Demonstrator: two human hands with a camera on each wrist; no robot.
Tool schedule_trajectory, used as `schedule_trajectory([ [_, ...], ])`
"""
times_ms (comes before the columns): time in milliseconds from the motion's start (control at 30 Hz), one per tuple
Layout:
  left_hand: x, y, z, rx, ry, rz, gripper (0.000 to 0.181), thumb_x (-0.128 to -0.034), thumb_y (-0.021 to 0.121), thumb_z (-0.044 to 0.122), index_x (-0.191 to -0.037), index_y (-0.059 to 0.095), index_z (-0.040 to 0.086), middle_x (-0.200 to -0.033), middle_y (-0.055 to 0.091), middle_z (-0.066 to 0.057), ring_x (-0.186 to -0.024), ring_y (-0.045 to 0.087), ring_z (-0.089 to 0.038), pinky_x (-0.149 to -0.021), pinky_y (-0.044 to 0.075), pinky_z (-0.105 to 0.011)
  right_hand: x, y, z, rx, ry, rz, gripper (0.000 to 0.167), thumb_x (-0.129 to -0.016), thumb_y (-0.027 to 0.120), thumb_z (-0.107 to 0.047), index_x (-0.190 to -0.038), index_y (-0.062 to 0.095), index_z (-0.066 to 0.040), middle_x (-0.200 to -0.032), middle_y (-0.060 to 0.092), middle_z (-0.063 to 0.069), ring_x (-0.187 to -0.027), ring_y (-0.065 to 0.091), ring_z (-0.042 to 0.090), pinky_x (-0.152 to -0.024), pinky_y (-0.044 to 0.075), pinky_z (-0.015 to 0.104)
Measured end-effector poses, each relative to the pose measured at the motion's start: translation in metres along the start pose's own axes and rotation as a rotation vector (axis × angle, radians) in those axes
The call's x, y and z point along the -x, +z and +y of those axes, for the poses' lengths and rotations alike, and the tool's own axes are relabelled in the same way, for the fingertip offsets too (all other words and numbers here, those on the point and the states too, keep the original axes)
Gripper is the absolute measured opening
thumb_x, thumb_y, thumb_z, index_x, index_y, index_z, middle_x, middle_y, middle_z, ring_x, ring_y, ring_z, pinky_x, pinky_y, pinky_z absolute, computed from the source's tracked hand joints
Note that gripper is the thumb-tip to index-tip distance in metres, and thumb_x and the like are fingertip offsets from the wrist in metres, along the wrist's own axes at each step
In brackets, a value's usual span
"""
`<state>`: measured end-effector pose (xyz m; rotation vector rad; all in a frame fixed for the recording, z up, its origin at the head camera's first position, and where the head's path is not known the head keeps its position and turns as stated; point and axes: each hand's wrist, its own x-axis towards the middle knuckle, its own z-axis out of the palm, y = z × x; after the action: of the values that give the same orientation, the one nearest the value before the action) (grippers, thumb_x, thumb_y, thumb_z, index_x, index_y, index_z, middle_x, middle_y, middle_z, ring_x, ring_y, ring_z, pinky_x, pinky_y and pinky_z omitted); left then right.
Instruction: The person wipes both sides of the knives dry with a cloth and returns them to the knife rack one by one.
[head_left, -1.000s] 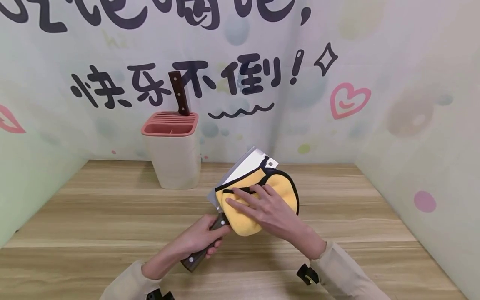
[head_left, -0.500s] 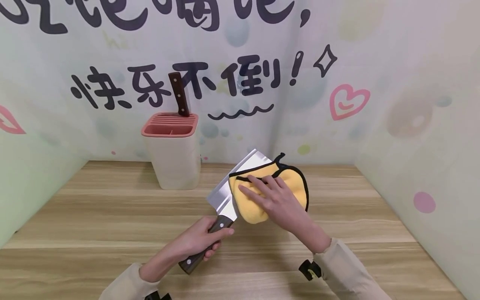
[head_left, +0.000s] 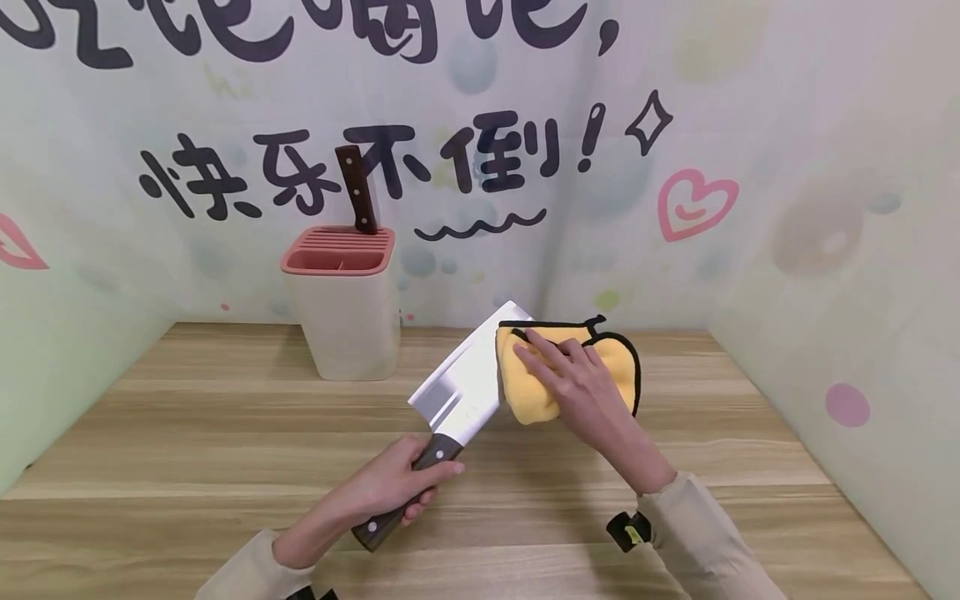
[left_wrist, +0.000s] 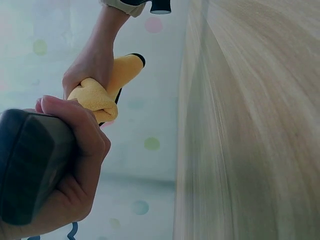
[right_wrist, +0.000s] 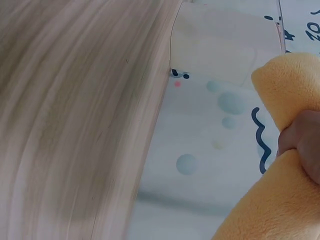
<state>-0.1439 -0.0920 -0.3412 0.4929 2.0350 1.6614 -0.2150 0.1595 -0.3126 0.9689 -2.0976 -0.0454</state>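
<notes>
My left hand (head_left: 390, 482) grips the dark riveted handle (head_left: 440, 451) of a cleaver, whose wide blade (head_left: 468, 375) slants up to the right above the table. A yellow cloth (head_left: 534, 392) with black edging lies over the blade's right edge near its far end. My right hand (head_left: 588, 392) holds the cloth, fingers spread on its front; its thumb is hidden in the head view. In the left wrist view the left fingers (left_wrist: 85, 135) curl round the handle (left_wrist: 35, 165), and the cloth (left_wrist: 95, 100) bunches at the other hand. The right wrist view shows folded cloth (right_wrist: 270, 200) around part of the hand.
A white knife block (head_left: 347, 325) with a pink slotted top stands at the back left of the wooden table (head_left: 225, 433). One brown-handled knife (head_left: 357, 190) stands in it. Behind rises a printed wall covering (head_left: 480, 267); side walls flank the table.
The right hand and cloth have moved right and slightly up across the blade, uncovering most of it. The left hand keeps its grip, with the cleaver shifted only slightly.
</notes>
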Motion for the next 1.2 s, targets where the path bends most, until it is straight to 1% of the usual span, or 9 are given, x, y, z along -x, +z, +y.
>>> schedule_trajectory([
  [100, 0.0, 0.0, -0.001, -0.008, 0.011, 0.0, 0.028, -0.0879, 0.056, 0.027, -0.082, 0.044, 0.002, -0.05, 0.042, 0.0, -0.035, 0.039, -0.006, -0.033, 0.036, -0.02, 0.001, 0.001, 0.003, 0.014, 0.041, -0.009, 0.053, -0.072, 0.066, 0.006, -0.121, 0.054, -0.009, -0.124, 0.052, 0.011, -0.079, 0.05, 0.029, -0.058, 0.04, 0.034],
  [200, 0.0, -0.001, -0.001, -0.017, 0.022, -0.004, 0.028, -0.0879, 0.056, 0.026, -0.081, 0.044, 0.002, -0.05, 0.042, 0.0, -0.035, 0.039, -0.006, -0.033, 0.036, -0.02, 0.002, 0.0, 0.006, 0.026, 0.076, -0.028, 0.052, -0.073, 0.066, 0.005, -0.122, 0.053, -0.008, -0.123, 0.052, 0.012, -0.079, 0.049, 0.03, -0.058, 0.04, 0.035],
  [367, 0.0, -0.002, 0.0, -0.019, 0.026, -0.012, 0.027, -0.0883, 0.055, 0.025, -0.081, 0.044, 0.002, -0.049, 0.042, 0.001, -0.035, 0.039, -0.005, -0.033, 0.037, -0.019, 0.003, -0.001, 0.008, 0.059, 0.112, -0.063, 0.058, -0.07, 0.067, 0.008, -0.124, 0.051, -0.008, -0.123, 0.052, 0.012, -0.079, 0.049, 0.031, -0.058, 0.04, 0.035],
  [533, 0.0, -0.002, -0.001, -0.022, 0.024, -0.011, 0.028, -0.0883, 0.055, 0.026, -0.081, 0.045, 0.001, -0.049, 0.043, 0.0, -0.035, 0.039, -0.006, -0.033, 0.037, -0.02, 0.005, 0.001, 0.008, 0.081, 0.134, -0.058, 0.063, -0.07, 0.067, 0.009, -0.127, 0.047, -0.009, -0.122, 0.052, 0.013, -0.075, 0.048, 0.032, -0.055, 0.039, 0.035],
  [700, 0.0, -0.002, -0.001, -0.036, 0.017, -0.007, 0.034, -0.0877, 0.056, 0.029, -0.081, 0.045, -0.002, -0.049, 0.043, 0.001, -0.035, 0.039, -0.005, -0.034, 0.037, -0.019, 0.006, 0.001, 0.007, 0.093, 0.126, -0.047, 0.065, -0.068, 0.067, 0.009, -0.126, 0.048, -0.011, -0.122, 0.051, 0.014, -0.072, 0.046, 0.031, -0.053, 0.036, 0.033],
  [867, -0.001, -0.001, -0.002, -0.035, 0.012, 0.001, 0.033, -0.087, 0.057, 0.031, -0.08, 0.045, 0.001, -0.049, 0.043, 0.001, -0.035, 0.039, -0.005, -0.034, 0.037, -0.019, 0.004, -0.002, 0.004, 0.118, 0.107, -0.048, 0.06, -0.069, 0.065, 0.01, -0.123, 0.052, -0.012, -0.122, 0.052, 0.013, -0.073, 0.046, 0.031, -0.054, 0.035, 0.034],
  [1033, -0.001, 0.001, -0.002, -0.029, 0.015, 0.006, 0.031, -0.0877, 0.056, 0.028, -0.08, 0.045, 0.0, -0.049, 0.043, 0.0, -0.035, 0.039, -0.005, -0.033, 0.037, -0.019, 0.003, -0.005, -0.003, 0.139, 0.061, -0.074, 0.061, -0.069, 0.067, 0.008, -0.124, 0.052, -0.013, -0.123, 0.052, 0.012, -0.08, 0.048, 0.032, -0.056, 0.038, 0.034],
  [1200, -0.001, 0.002, -0.002, -0.02, 0.004, 0.008, 0.028, -0.0881, 0.056, 0.026, -0.079, 0.045, 0.002, -0.049, 0.043, 0.0, -0.035, 0.039, -0.006, -0.033, 0.037, -0.02, 0.001, -0.007, -0.011, 0.171, 0.018, -0.099, 0.06, -0.071, 0.069, 0.003, -0.126, 0.051, -0.014, -0.125, 0.051, 0.009, -0.083, 0.05, 0.031, -0.06, 0.041, 0.035],
])
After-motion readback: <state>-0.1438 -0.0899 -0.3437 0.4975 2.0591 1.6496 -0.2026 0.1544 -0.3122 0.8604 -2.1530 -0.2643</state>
